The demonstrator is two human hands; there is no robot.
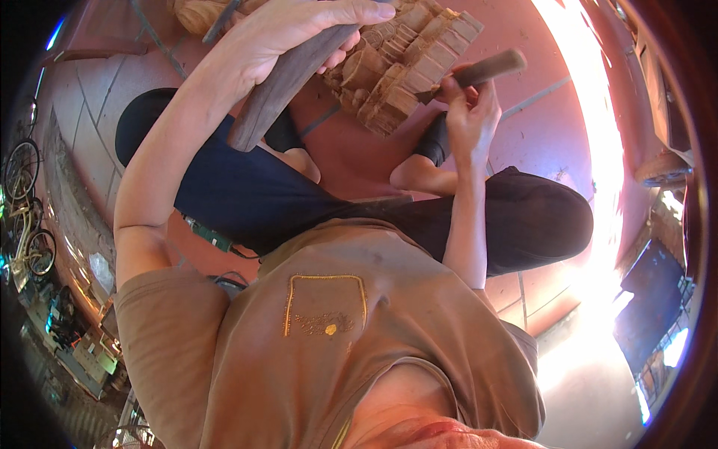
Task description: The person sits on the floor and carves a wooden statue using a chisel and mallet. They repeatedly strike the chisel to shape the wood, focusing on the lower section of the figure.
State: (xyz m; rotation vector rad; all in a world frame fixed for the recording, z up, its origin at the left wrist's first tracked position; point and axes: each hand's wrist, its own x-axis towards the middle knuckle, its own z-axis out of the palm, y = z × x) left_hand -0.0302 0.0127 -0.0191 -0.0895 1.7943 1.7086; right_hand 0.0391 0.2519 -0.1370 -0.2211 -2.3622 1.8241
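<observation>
A block of carved brown wood, cut with ridges and layered relief, lies on the floor ahead of my bare feet. My left hand is wrapped round a thick dark wooden mallet, club-shaped, whose blunt end slants down toward my left knee. On the carving's right side, my right hand grips a chisel by its wooden handle. The handle points up and to the right, and the short dark blade points at the carving's near right edge. Whether the blade touches the wood I cannot tell.
Reddish floor tiles surround my crossed legs. Another piece of carved wood lies at the top left, beside a dark bar. A green tool is by my left thigh. Bicycles stand far left; harsh sunlight crosses the right.
</observation>
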